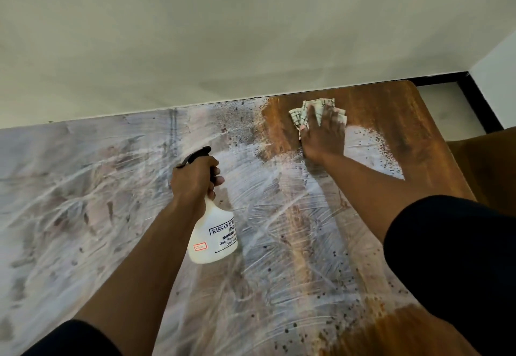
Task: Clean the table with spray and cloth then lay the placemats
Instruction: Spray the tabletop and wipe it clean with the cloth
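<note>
My right hand [324, 137] lay flat, fingers straight, pressing the pale checked folded cloth [307, 112] onto the brown wooden table [391, 115] near its far right corner. The cloth showed beyond my fingertips, toward the wall-side edge. My left hand [195, 179] was curled round the neck of the white plastic spray bottle with the black trigger head [215, 232], held above the tabletop's middle, nozzle toward the wall and slightly left, body hanging back toward me.

From the cloth, the smeared white film spread left and toward me across most of the surface; the wood directly around and to the right of the cloth looked already bare. I judged the next stroke should run leftward or back toward me, the right hand being the nearer one. The far edge met the pale plastered wall [251, 34], leaving no room beyond; the rounded right corner dropped off close by. No placemats were in view.
</note>
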`<state>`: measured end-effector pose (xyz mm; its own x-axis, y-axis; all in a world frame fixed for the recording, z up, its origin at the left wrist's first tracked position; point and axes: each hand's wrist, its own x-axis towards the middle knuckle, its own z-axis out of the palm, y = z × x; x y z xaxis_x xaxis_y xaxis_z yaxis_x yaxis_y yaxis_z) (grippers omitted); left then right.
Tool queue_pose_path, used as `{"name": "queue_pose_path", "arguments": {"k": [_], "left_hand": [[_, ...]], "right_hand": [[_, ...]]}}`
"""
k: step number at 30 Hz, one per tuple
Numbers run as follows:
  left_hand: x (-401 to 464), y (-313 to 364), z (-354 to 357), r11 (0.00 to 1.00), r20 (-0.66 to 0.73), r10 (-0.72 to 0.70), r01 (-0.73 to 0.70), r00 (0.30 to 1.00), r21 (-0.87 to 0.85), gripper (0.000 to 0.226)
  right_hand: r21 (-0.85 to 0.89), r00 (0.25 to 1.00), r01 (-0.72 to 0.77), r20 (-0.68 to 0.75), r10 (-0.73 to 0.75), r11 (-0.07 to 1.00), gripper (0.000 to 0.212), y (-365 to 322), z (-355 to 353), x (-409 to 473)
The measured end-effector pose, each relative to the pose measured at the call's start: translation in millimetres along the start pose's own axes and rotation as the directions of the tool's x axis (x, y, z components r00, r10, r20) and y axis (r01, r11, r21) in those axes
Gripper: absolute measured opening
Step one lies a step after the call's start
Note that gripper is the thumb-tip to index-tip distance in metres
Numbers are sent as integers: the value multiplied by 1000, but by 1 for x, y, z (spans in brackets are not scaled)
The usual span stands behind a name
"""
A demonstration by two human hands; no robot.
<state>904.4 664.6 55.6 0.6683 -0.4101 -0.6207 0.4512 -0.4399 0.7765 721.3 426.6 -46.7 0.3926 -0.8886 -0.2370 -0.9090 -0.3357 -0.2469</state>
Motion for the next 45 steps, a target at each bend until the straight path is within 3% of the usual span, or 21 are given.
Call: {"name": "queue_pose_path", "arguments": {"k": [4,8,12,15,19,24,27,30,35,39,42,45], "left_hand": [[8,0,-21,1000,2,10,-10,1000,-9,35],[16,-4,-40,999,-21,3,-4,1000,-50,45],[22,-5,-61,999,-29,2,-3,1000,-39,39],[28,-3,-74,1000,-33,5,-6,999,-30,40],[36,1,-78,999,-29,13,-13,999,-31,38],[53,6,-67,1000,15,4,-4,1000,-7,28],[60,7,-63,1000,49,18,-17,999,-23,33],[66,6,-62,999,49,24,-23,999,-28,34],[69,7,-70,1000,18,-26,26,1000,18,39],[64,8,-79,1000,-38,1,-1,999,4,13],[62,6,-83,1000,-77,-7,7,997,-1,10],[60,5,-80,1000,-51,-18,17,999,-18,27]], "right_hand": [[46,1000,-7,9,6,999,69,-51,11,-1],[60,972,214,85,-218,975,68,-130,31,-9],[29,874,461,160,-460,887,70,-213,58,-36],[9,821,547,191,-538,837,69,-231,70,-41],[-15,837,534,154,-525,846,69,-209,57,-24],[-1,961,273,39,-273,962,68,-151,27,13],[20,991,130,9,-130,991,67,-124,20,29],[33,996,89,-9,-89,995,66,-125,21,32],[33,974,225,25,-226,974,67,-178,31,11],[-15,906,409,126,-404,912,68,-240,48,-8],[-40,852,510,160,-499,859,68,-239,53,-6],[-49,874,478,123,-470,877,68,-204,42,-2]]}}
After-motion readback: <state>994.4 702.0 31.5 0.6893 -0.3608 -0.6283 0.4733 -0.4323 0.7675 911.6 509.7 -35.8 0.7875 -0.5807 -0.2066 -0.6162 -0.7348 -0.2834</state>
